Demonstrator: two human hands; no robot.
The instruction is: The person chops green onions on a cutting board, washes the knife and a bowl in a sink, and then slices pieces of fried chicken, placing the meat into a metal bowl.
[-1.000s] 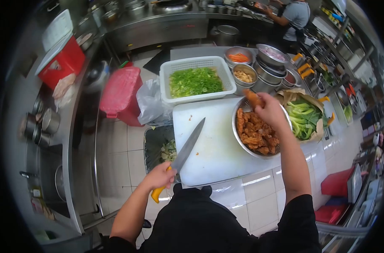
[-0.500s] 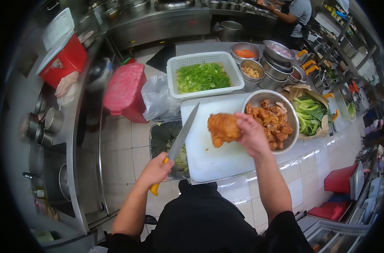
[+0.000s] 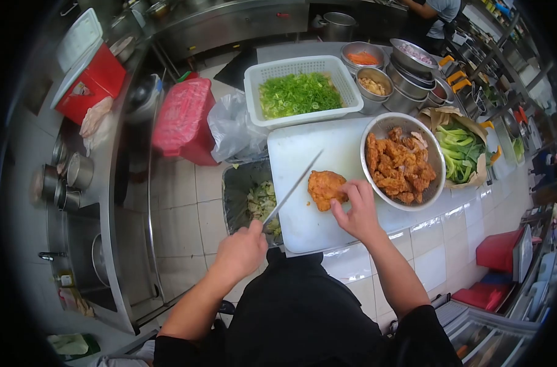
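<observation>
My left hand [image 3: 240, 251] is closed round the handle of a kitchen knife [image 3: 295, 185], whose long blade slants up and away over the left part of the white cutting board [image 3: 303, 235]. Flat on that board lies a piece of fried chicken [image 3: 325, 188], orange-brown and crusty. The fingers and thumb of my right hand [image 3: 357, 211] grip its right edge. Just right of them, a perforated metal bowl [image 3: 439, 154] holds smaller chunks of fried chicken [image 3: 401, 165]. The knife's handle is hidden in my fist.
Behind the board stands a white basket [image 3: 355, 101] of chopped scallions. Steel bowls [image 3: 385, 85] hold carrot strips and other ingredients; leafy greens [image 3: 459, 150] sit at the right. A lined bin [image 3: 232, 208] with scraps is below left, near a red container [image 3: 183, 119]. Another person [image 3: 434, 15] stands far right.
My right hand has lowered the fried chicken from above the board onto it. The knife has swung rightward, its blade now turned edge-on and nearer the chicken.
</observation>
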